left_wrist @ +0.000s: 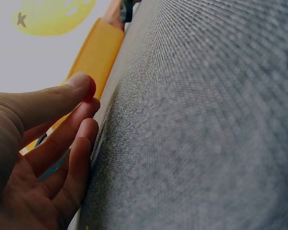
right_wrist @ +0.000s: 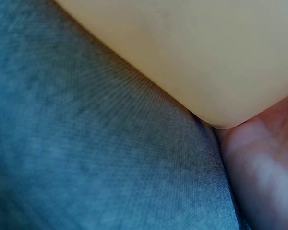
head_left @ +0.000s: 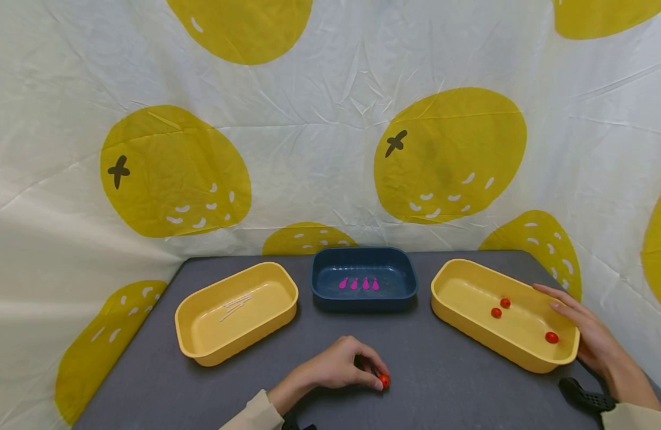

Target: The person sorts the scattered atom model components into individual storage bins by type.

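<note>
My left hand [head_left: 348,365] pinches a small round red ball [head_left: 384,381] between thumb and fingertips, low over the dark table in front of the blue bin. In the left wrist view the red ball [left_wrist: 90,89] shows behind the thumb tip, partly hidden by it. At the right, my right hand [head_left: 591,334] rests against the outer side of a yellow bin [head_left: 486,339], fingers extended along its rim. Inside that bin lie three similar red balls [head_left: 496,312]. The right wrist view has the palm [right_wrist: 264,167] close against the bin's wall [right_wrist: 197,57].
A dark blue bin [head_left: 363,305] at the back centre holds several pink pear-shaped pieces [head_left: 354,284]. Another yellow bin [head_left: 244,340], at the left, contains several thin white sticks [head_left: 235,306]. Behind the grey table [head_left: 432,388] hangs a white cloth [head_left: 309,167] with yellow fruit prints.
</note>
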A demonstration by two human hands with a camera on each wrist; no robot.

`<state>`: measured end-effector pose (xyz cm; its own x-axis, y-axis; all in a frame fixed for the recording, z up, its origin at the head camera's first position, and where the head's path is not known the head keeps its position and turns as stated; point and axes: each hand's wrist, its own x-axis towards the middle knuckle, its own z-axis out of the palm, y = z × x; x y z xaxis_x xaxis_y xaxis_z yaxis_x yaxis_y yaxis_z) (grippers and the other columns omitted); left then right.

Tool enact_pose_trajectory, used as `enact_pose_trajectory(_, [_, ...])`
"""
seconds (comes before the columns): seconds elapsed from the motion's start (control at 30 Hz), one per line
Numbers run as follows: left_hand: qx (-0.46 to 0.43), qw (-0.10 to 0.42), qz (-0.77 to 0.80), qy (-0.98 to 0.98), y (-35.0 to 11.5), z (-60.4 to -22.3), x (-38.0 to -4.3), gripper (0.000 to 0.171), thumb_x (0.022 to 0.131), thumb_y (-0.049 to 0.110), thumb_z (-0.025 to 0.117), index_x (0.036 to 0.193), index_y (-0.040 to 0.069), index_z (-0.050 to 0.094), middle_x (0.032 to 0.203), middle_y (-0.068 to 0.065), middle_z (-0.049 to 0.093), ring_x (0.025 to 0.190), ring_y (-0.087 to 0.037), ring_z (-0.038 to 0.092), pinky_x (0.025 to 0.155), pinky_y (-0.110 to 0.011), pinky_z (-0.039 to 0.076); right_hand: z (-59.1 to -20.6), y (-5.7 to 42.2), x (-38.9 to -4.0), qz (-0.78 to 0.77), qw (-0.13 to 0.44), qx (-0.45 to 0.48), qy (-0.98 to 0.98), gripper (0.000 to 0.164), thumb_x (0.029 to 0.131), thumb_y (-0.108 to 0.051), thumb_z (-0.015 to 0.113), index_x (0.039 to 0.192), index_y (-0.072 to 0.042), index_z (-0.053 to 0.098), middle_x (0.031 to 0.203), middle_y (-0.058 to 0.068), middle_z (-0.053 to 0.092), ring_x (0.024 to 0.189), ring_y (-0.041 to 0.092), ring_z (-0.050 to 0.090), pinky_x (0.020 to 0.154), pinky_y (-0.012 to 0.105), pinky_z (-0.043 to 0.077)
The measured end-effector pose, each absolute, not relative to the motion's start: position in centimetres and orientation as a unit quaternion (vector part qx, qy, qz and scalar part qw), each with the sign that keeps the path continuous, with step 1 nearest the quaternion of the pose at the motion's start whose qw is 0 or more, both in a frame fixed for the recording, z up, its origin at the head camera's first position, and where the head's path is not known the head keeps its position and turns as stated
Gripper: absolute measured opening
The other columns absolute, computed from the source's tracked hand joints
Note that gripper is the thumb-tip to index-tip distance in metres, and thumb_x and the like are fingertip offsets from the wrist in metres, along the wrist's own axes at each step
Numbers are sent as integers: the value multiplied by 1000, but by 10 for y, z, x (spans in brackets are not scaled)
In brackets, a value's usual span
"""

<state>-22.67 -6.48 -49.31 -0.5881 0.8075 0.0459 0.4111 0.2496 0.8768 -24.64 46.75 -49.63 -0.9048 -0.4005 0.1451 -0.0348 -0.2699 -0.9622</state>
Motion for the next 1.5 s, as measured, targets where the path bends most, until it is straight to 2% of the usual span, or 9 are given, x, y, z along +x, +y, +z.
enact_pose_trajectory(0.13, [387,212,481,757,-65,-493,-227,18,88,19,84,104,13,81,92,4,78,74,6,63,70,-15,53,-498,468,-247,-777,120,-187,589,56,114,-7,18,152,-27,52,138,-20,64,119,8,69,90,35,61])
enact_pose_trajectory(0.37, [358,217,521,743,-66,-492,-226,18,87,16,84,104,10,81,92,-5,78,73,3,61,66,-14,50,-500,469,-247,-777,120,-189,588,56,114,-7,17,153,-27,51,139,-20,63,119,8,68,91,34,61])
enact_pose_trajectory(0.67, [320,243,573,714,-64,-490,-223,19,88,11,82,106,7,81,90,-14,78,70,-1,63,59,-18,52,-500,470,-245,-780,121,-195,582,57,113,-6,16,155,-26,49,140,-19,63,121,8,68,91,35,61])
enact_pose_trajectory(1.0, [308,245,583,711,-59,-488,-224,20,89,15,81,108,10,81,85,6,76,68,-2,63,57,-21,53,-496,471,-243,-772,106,-172,603,55,114,-7,19,152,-28,52,137,-23,63,117,4,68,89,31,61])
enact_pose_trajectory(1.13, [307,238,586,711,-56,-486,-226,19,90,14,81,108,10,81,86,4,77,66,-5,62,56,-21,52,-496,472,-243,-773,107,-171,601,55,114,-7,19,153,-28,52,137,-23,63,117,4,68,89,32,61])
enact_pose_trajectory(1.33, [316,216,584,716,-52,-478,-233,18,89,13,81,107,11,81,95,-9,80,67,-6,62,56,-23,52,-496,470,-244,-778,113,-175,593,55,114,-8,19,153,-28,52,138,-22,63,118,5,68,90,32,61])
enact_pose_trajectory(1.5, [315,205,585,719,-47,-472,-241,18,91,15,80,108,14,82,100,-7,81,71,-6,63,60,-26,55,-497,468,-246,-777,112,-177,594,54,114,-8,19,153,-27,51,138,-22,63,119,5,68,91,32,61])
